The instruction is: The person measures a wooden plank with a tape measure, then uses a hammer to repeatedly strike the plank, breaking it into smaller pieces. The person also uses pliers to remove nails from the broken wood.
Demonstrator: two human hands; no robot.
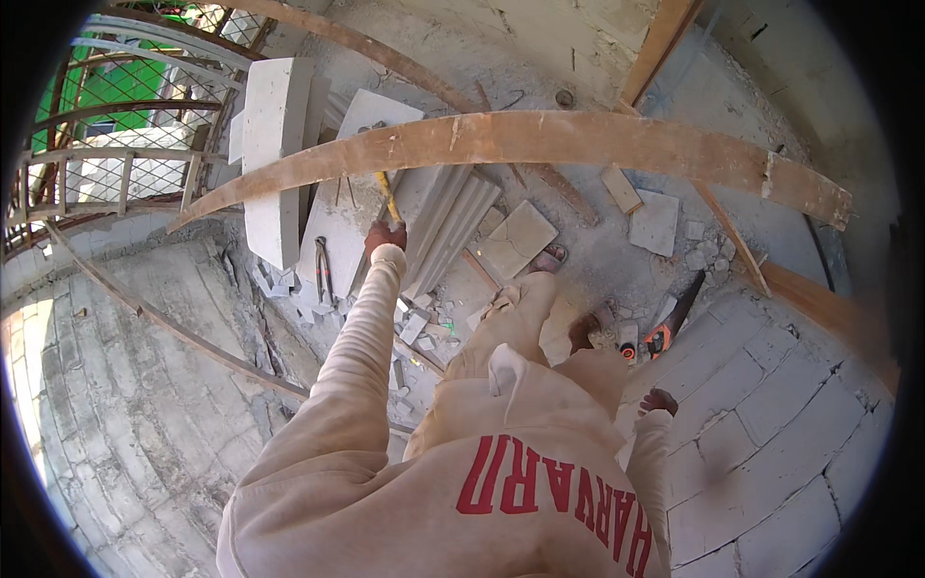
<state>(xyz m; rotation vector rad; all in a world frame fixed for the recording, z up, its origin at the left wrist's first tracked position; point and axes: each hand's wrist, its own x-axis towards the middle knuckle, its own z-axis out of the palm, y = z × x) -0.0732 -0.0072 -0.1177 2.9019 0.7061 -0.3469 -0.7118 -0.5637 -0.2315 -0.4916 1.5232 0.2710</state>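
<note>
My left hand (385, 237), arm stretched forward, is closed round the yellow handle of a hammer (389, 197). The hammer's head end lies over a pale slab (383, 108). Beside that hand, a pair of pincers (324, 272) rests on another light slab. A tall white block (277, 159) stands to the left of the hammer, and several stacked slabs (453, 226) lie to its right. Down by my right side hangs my right hand (658, 401), its fingers loosely bent and slightly apart, with nothing visible in it. Nearest to it is a handsaw (661, 339) with an orange handle.
A long curved wooden plank (520, 140) crosses above the work spot. Broken chips (414, 326) litter the floor by my feet. A tape measure (628, 351) lies near the saw. Loose tiles (655, 222) and a wood offcut (621, 190) are farther right. Metal lattice (125, 111) bounds the left.
</note>
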